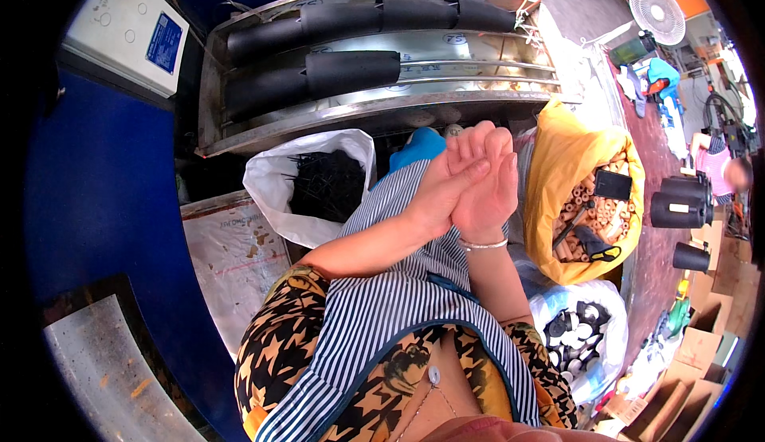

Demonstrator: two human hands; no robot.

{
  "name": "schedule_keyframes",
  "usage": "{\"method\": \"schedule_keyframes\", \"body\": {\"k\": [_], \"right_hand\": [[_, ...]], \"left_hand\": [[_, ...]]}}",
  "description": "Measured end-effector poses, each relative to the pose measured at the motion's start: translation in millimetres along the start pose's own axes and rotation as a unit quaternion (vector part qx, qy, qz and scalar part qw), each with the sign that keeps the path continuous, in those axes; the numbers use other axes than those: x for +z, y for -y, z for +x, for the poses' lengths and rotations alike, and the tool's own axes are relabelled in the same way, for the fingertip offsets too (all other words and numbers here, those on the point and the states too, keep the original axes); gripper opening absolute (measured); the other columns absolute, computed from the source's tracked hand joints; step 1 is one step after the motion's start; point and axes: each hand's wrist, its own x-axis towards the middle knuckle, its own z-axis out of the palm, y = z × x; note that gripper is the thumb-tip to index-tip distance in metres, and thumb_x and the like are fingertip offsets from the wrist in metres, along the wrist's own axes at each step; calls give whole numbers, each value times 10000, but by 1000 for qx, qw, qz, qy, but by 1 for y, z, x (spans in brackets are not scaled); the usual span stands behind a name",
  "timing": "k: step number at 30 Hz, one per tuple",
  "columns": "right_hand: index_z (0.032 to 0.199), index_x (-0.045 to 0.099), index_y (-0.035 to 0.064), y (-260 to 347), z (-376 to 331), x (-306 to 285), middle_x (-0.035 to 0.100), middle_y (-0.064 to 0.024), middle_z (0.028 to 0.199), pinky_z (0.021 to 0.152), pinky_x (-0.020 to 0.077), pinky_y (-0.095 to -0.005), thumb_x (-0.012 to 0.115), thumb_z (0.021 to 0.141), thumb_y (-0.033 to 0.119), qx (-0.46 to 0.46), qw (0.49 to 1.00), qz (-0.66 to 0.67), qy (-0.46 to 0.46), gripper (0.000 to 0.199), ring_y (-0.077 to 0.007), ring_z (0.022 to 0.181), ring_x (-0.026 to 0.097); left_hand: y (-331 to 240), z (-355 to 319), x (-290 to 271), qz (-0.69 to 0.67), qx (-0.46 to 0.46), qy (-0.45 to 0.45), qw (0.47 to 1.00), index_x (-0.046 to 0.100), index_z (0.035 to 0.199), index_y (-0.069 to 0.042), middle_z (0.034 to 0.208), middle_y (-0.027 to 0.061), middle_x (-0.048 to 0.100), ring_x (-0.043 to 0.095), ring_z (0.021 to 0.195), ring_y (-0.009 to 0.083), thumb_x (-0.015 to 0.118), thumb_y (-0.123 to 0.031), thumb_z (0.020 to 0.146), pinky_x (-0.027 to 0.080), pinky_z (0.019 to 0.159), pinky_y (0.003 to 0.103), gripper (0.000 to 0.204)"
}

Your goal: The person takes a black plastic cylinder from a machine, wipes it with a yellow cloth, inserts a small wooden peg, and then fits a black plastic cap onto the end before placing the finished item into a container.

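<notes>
My left hand (441, 195) clasps my right hand (488, 199) in front of my striped apron. The left thumb lies across the right palm, and the other left fingers are partly hidden. My right palm faces up with its fingers loosely curled apart and nothing in them; a bracelet (484, 244) circles that wrist. Beyond the hands, a metal trough (374, 107) carries black sleeves (355, 73) on paired rods (478, 72). Left of the hands stands a white sack of thin black pieces (327, 187). To their right is a yellow sack (544, 179) of tan tubular pieces (578, 203).
A phone (613, 184) and dark-handled tools (598, 247) lie on the tan pieces. Nearer me at right, another bag holds black and white caps (578, 330). A control box (127, 28) and blue panel (103, 179) flank the left. Another person (717, 163) sits far right, near black cylinders (681, 203).
</notes>
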Motion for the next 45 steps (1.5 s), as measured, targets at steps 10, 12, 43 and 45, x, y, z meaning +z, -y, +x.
{"method": "schedule_keyframes", "body": {"k": [10,12,43,45], "right_hand": [[855,409,114,-1,0,-19,357,-24,824,726,329,-309,489,992,366,32,984,-158,72,297,-154,757,361],[954,473,88,-15,-2,-34,447,-42,912,811,370,-317,505,985,350,75,967,-237,61,266,-166,849,442],[1434,458,147,-69,-20,-134,328,-99,1550,1167,150,-535,627,803,435,47,205,-922,326,714,-339,1448,245],[1448,437,138,-73,-14,-134,303,-134,1559,1168,129,-544,595,816,551,33,234,-910,342,772,-350,1459,217]], "left_hand": [[4,5,-10,27,-2,-32,999,504,1188,-59,1134,16,534,512,1127,105,642,-128,926,419,978,282,305],[-10,-1,-40,142,-64,-28,987,496,1248,-35,1180,38,550,529,1116,121,611,-190,953,443,952,287,352],[-150,-218,-586,771,-394,-451,218,551,1280,-157,1297,128,545,528,1216,342,730,-504,771,498,947,452,642],[-148,-266,-587,830,-367,-384,172,564,1229,-133,1218,137,575,566,1154,340,700,-453,822,521,896,462,535]]}}
